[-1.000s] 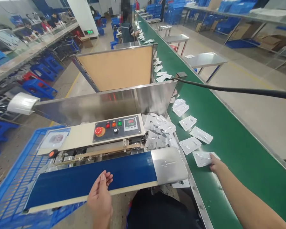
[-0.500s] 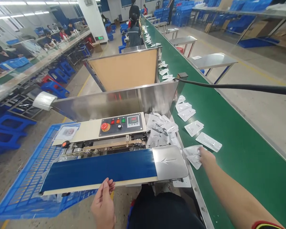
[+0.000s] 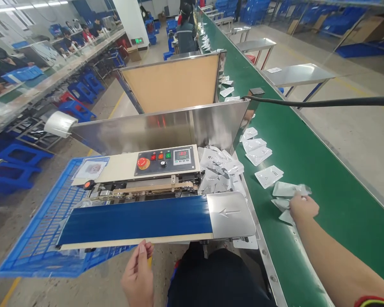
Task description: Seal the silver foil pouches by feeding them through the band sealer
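Over the green conveyor belt [image 3: 326, 166], my right hand [image 3: 302, 207] is closed on a few white pouches [image 3: 283, 205]. Its fingers touch another white pouch [image 3: 284, 189] lying just beyond. My left hand [image 3: 139, 268] has its fingers curled together at the front edge of the sealing machine's blue belt [image 3: 137, 221]; whether anything is pinched there is hidden. A heap of white pouches [image 3: 219, 168] lies beside the machine's control panel [image 3: 164, 160], behind the metal plate [image 3: 232, 215] with an arrow. More pouches [image 3: 269, 176] lie along the green belt.
Under the machine's left end stands a blue crate [image 3: 28, 243]. A steel panel [image 3: 166, 128] rises behind the machine, and a black cable [image 3: 323, 101] crosses above the green belt. A co-worker [image 3: 186, 36] sits farther along the line. Steel side tables [image 3: 302, 76] stand on the right.
My right hand has moved right across the green belt with the pouches, up to the pouch lying there. My left hand stays about where it was. The view has shifted slightly.
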Demonstrator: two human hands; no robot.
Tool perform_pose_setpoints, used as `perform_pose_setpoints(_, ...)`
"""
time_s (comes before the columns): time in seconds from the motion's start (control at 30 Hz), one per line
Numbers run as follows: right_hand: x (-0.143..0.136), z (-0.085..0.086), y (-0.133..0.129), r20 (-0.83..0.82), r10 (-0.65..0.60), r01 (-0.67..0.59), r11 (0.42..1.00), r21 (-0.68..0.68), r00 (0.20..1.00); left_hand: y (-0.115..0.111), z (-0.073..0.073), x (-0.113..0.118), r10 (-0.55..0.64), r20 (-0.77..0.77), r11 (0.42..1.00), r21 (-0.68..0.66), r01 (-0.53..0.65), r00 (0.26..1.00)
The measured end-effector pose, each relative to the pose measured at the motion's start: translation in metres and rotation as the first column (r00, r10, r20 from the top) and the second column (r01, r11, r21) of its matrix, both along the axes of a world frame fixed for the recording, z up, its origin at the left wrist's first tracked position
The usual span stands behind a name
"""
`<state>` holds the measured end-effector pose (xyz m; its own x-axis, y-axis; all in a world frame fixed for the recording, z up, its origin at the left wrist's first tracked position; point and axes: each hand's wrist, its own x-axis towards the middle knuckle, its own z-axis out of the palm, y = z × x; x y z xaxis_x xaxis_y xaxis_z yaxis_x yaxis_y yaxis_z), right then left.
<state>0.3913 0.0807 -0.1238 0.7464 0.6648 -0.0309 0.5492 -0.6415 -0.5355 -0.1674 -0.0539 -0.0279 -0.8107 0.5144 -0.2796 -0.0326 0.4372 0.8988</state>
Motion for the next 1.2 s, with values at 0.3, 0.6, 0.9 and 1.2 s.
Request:
perform_pose_setpoints(0.3, -0.092, 0.111, -0.040, 0.072, 0.506, -0.506, 0.823, 0.260, 0.860, 0.061, 0.006, 0.076, -0.648, -0.162, 0.719, 0.192, 0.667, 0.745)
perform_pose_setpoints(0.6, -0.201, 0.153, -0.044, -0.488, 0.593, -0.572, 0.793, 0.210, 0.641, 0.103, -0.003, 0.147, -0.922, 0.038, 0.383, 0.258, 0.887, 0.387)
perform_pose_setpoints(0.9, -0.187, 0.128, 0.017, -0.717, 0.257, -0.344, 0.939, 0.025, 0.648, 0.142, -0.021, 0.114, -0.649, 0.347, 0.752, 0.159, 0.640, 0.677)
perform_pose_setpoints(1.2, -0.190, 0.131, -0.012, -0.671, 0.575, -0.631, 0.749, 0.202, 0.467, 0.116, -0.027, 0.137, -0.852, 0.099, 0.522, 0.242, 0.818, 0.515)
